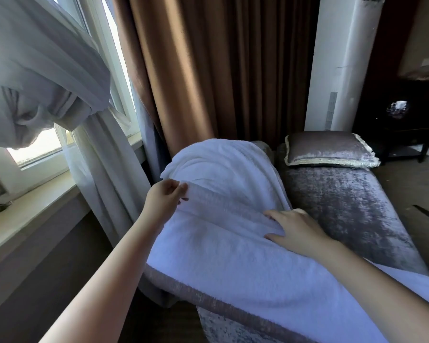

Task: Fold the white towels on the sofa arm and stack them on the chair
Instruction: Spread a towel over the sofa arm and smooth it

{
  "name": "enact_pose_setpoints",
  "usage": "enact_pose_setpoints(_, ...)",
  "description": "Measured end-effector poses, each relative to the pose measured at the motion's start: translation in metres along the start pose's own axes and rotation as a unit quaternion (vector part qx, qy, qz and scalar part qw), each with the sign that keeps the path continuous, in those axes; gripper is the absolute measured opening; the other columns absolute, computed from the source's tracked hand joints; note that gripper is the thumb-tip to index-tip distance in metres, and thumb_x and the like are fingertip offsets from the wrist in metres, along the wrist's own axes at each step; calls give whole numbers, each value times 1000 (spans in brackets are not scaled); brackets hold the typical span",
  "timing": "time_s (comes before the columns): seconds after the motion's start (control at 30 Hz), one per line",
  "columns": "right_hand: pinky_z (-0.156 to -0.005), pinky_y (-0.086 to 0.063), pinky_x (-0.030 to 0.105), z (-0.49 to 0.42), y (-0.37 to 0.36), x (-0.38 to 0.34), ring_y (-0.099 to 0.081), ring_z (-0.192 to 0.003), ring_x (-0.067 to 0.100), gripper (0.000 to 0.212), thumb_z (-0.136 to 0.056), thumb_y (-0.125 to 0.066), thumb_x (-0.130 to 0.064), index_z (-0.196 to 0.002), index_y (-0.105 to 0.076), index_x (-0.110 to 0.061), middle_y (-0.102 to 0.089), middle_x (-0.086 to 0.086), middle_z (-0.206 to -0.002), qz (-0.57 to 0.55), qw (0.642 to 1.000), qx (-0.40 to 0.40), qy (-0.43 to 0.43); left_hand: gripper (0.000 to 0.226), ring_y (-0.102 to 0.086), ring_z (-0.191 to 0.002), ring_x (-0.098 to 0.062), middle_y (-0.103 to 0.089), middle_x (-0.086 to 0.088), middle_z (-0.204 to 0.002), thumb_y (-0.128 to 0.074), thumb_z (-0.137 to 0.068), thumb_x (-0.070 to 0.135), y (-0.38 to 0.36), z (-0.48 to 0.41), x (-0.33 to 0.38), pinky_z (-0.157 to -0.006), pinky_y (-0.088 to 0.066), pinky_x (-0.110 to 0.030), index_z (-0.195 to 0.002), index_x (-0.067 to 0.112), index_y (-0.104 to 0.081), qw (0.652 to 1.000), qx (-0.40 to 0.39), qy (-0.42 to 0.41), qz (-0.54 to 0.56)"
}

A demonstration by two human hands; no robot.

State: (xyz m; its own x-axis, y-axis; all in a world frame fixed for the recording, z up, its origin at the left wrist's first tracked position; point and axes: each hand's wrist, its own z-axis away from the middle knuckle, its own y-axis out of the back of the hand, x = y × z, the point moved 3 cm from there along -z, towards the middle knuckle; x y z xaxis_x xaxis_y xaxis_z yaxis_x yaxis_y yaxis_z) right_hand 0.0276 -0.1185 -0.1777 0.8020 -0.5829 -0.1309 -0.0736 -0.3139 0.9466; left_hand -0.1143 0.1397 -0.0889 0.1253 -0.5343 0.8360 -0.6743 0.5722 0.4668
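A white towel (223, 233) lies spread along the grey velvet sofa arm (233, 310), draped over both sides. My left hand (165, 198) pinches the towel's left edge near its far end and lifts it slightly. My right hand (295, 231) lies on the towel's right side with fingers stretched out, pressing the cloth against the arm. A fold of towel bunches at the far end (208, 159). No chair is in view.
The grey velvet sofa seat (344, 206) runs to the right, with a fringed cushion (330, 151) at its far end. Brown curtains (208, 70) hang behind, a window sill (30, 209) and sheer curtain stand left, a white standing unit (342, 65) behind.
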Motion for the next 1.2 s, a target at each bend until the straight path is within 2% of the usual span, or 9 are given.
enact_pose_setpoints(0.1,-79,-42,30,10,11,4,-59,-107,21,35,-91,-57,-18,-127,-55,-21,-62,-4,-115,26,997,47,-57,24,-50,-55,-6,-65,0,-68,-58,-96,20,6,-3,14,-53,-37,-18,-74,12,-62,999,2,1,45)
enact_pose_setpoints(0.2,-59,-37,31,29,31,9,-60,-83,26,21,-81,-63,1,-97,-63,-13,-60,2,-90,-10,985,147,-92,22,-49,-58,-11,-64,-3,-68,-57,-97,20,20,-3,16,-57,-39,-22,-78,9,-64,998,7,6,56)
enact_pose_setpoints(0.3,-52,-28,21,60,60,-9,-49,-64,17,14,-79,-65,3,-80,-63,-11,-55,1,-76,-12,963,268,-22,22,-48,-59,-13,-62,-4,-69,-55,-98,17,36,5,5,-57,-38,-23,-84,4,-67,999,-2,27,35)
enact_pose_setpoints(0.4,-51,-38,27,89,71,-46,-53,-67,19,10,-77,-60,-5,-81,-67,-12,-56,1,-76,36,948,309,70,23,-48,-59,-14,-60,-4,-67,-53,-98,16,48,20,-12,-56,-38,-24,-82,7,-67,999,-8,42,-10)
enact_pose_setpoints(0.57,-47,-44,33,122,26,-88,-52,-60,20,20,-68,-72,2,-77,-66,-14,-52,1,-70,109,951,231,175,22,-52,-63,-23,-59,-5,-64,-54,-95,14,64,47,-56,-62,-39,-31,-81,1,-65,993,-14,57,-106)
enact_pose_setpoints(0.77,-41,-38,27,130,-4,-102,-46,-56,14,32,-55,-85,-1,-71,-64,-19,-48,-4,-67,93,966,161,180,12,-65,-75,-25,-64,1,-70,-55,-96,16,61,67,-99,-76,-51,-38,-90,10,-63,978,-39,75,-190)
enact_pose_setpoints(1.0,-41,-28,23,131,-21,-98,-43,-53,12,42,-43,-87,0,-70,-62,-21,-46,-6,-65,123,972,113,164,13,-56,-80,-19,-63,-1,-83,-56,-94,26,49,70,-106,-63,-40,-30,-86,15,-61,968,-44,76,-235)
enact_pose_setpoints(1.1,-41,-29,23,129,-21,-98,-42,-53,11,41,-43,-85,0,-69,-61,-21,-46,-7,-65,120,973,111,163,17,-59,-89,-22,-65,-2,-92,-55,-95,30,45,63,-100,-76,-46,-34,-94,15,-62,976,-27,79,-200)
enact_pose_setpoints(1.2,-42,-33,24,133,-15,-97,-44,-55,12,23,-61,-80,-11,-71,-62,-22,-48,-8,-66,123,967,129,181,18,-53,-102,-32,-59,-11,-111,-57,-94,25,37,62,-90,-83,-44,-42,-107,12,-58,949,23,47,-311)
